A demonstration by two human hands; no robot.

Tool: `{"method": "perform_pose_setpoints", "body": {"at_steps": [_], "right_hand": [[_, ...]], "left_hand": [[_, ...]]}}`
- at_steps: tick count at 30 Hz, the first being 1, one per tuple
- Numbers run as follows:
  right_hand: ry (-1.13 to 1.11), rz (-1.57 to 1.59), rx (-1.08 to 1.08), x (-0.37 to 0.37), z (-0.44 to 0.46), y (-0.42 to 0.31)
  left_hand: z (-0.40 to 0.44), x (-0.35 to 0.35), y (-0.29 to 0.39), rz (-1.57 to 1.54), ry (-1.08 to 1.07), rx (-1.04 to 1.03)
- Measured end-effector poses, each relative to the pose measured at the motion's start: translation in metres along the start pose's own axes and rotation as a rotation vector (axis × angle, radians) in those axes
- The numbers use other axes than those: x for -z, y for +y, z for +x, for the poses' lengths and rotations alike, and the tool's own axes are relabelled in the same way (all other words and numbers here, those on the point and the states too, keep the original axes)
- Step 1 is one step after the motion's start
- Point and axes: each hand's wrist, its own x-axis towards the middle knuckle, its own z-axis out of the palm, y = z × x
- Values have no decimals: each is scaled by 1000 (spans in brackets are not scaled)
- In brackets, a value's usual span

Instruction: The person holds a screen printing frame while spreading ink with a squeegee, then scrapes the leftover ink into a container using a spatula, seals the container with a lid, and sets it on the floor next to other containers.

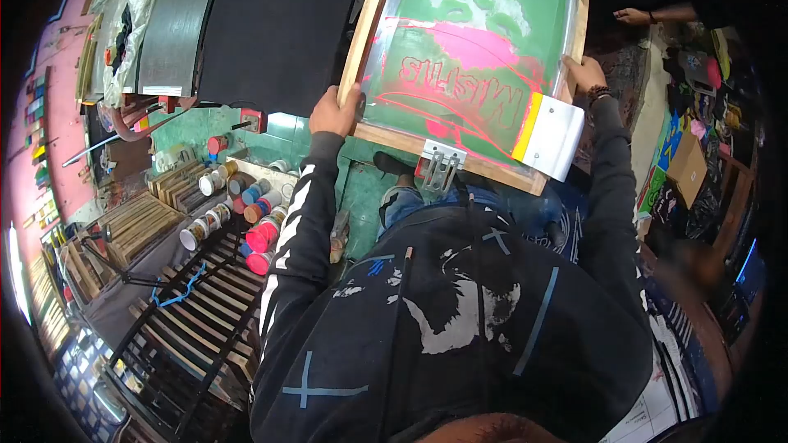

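Wooden screen frame (368, 25), upper center, tilted, green mesh (492, 119) with pink ink and mirrored lettering. Left hand (333, 115) closed around frame's lower-left part, thumb on near face. Right hand (584, 76) closed on right side bar, fingers partly hidden. Yellow-edged squeegee (556, 139) on frame's lower-right corner, just below right hand; can't tell if they touch. Metal hinge clamp (443, 166) at bottom bar, near middle of frame. Black panel (283, 29) upper left, beside the screen. Paint tubs (261, 207) center left, some on their sides, above a slatted rack (205, 295) lower left. Another person's hand (632, 16) upper right, well apart from the screen. Cardboard box (686, 168) right side.
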Motion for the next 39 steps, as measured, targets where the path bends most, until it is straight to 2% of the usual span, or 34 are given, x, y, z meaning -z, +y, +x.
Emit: {"method": "perform_pose_setpoints", "body": {"at_steps": [1,2,3,4,8,10,13,15,17,19,20,21,23,25,27,32,33,35,37,39], "right_hand": [[3,1,-4,3,-7,-4],[-90,176,-68,13,-15,-13],[-181,351,-129,24,-24,-22],[-216,323,-116,33,-29,-27],[-148,270,-89,39,-57,-42],[-60,299,46,35,-71,-47],[-99,395,109,37,-102,-108],[-116,334,232,30,-113,-151],[-191,337,190,10,-111,-189],[-306,544,201,-6,-128,-248],[-348,574,221,-22,-128,-271],[-404,736,195,-47,-128,-294],[-439,692,306,-86,-134,-346],[-334,486,454,-119,-154,-396],[-328,382,535,-148,-178,-443],[-401,448,599,-195,-239,-518],[-436,451,629,-200,-247,-526],[-476,429,662,-208,-261,-541],[-523,409,668,-212,-267,-553],[-565,380,678,-217,-272,-561]], "left_hand": [[4,6,4,-87,-67,120],[3,10,14,-26,1,161],[3,12,11,-29,0,155],[3,16,9,-43,-11,148],[-13,42,-4,-113,-28,131],[-21,51,-23,-160,29,117],[-35,85,-52,-241,115,98],[-40,96,-110,-341,193,71],[-50,121,-176,-342,188,71],[-76,149,-215,-535,250,246],[-95,175,-216,-369,214,290],[-106,175,-287,-507,285,180],[-149,203,-348,-472,274,252],[-201,224,-372,-450,377,296],[-254,239,-435,-494,398,361],[-352,242,-429,-463,663,538],[-369,243,-431,-447,606,578],[-386,239,-410,-483,616,637],[-401,235,-414,-415,607,631],[-407,228,-412,-385,628,709]]}}
